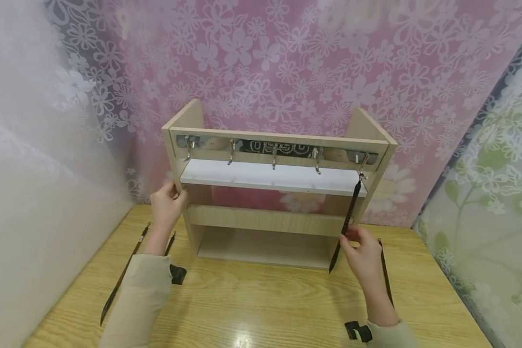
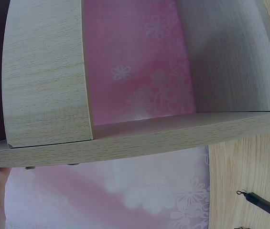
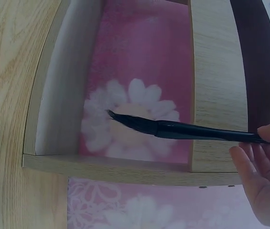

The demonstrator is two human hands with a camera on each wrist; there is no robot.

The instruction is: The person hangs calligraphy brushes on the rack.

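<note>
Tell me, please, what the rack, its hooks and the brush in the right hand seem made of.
Rack: mostly matte wood or laminate, showing grain. Hooks: probably polished metal, with glints. Brush: glossy dark handle, perhaps lacquered wood or plastic; wispy tip suggests hair, natural or synthetic.

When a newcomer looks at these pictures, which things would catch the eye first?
Probably the pale wooden shelf unit, standing on the yellow wood-grain table before a pink flowered backdrop, with five silver metal hooks along its upper front. Next comes the long, dark, slim brush below the rightmost hook, held in the right hand, while the left hand touches the unit's left side.
</note>
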